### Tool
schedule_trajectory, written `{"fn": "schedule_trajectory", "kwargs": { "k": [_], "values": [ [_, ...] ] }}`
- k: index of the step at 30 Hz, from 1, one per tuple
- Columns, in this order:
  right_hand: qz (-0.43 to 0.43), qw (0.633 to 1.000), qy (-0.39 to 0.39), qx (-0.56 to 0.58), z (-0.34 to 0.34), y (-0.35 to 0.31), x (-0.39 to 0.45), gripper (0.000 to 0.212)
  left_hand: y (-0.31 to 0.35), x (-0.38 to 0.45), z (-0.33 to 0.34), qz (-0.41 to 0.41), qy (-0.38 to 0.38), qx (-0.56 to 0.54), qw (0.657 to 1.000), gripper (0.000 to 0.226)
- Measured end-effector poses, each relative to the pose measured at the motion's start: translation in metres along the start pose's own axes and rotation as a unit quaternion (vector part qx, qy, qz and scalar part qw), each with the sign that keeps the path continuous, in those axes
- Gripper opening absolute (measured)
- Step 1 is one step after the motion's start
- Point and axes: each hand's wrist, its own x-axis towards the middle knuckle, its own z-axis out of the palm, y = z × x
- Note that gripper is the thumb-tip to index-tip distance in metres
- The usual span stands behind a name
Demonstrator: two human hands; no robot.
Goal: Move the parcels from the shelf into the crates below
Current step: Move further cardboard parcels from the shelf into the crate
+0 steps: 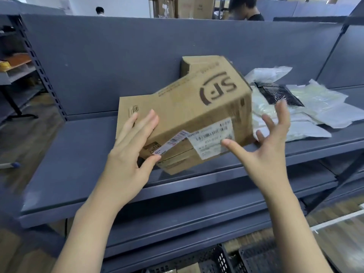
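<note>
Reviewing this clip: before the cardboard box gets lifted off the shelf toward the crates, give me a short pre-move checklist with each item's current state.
1. Left hand on the cardboard box: ok, its straight fingers lie against the box's left side.
2. Right hand on the box: not ok, it is spread open beside the box and grips nothing.
3. Box sitting stably: not ok, it is tilted and overhangs the front edge of the shelf.
4. Neighbouring parcels out of the way: cannot tell, the white bags and the black bag lie close behind the right hand.
5. Crates ready below: cannot tell, only their rims show.
</note>
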Motion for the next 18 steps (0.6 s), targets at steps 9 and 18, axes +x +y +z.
{"fn": "schedule_trajectory", "kwargs": {
  "k": [9,18],
  "values": [
    [0.009,0.996,-0.082,-0.039,0.01,0.0,0.01,0.076,-0.017,0.005,0.008,0.025,-0.022,0.033,0.999,0.069],
    [0.044,0.998,-0.038,-0.019,0.015,0.004,0.009,0.059,-0.011,-0.005,0.007,-0.14,-0.003,-0.078,0.987,0.102]
  ]
}}
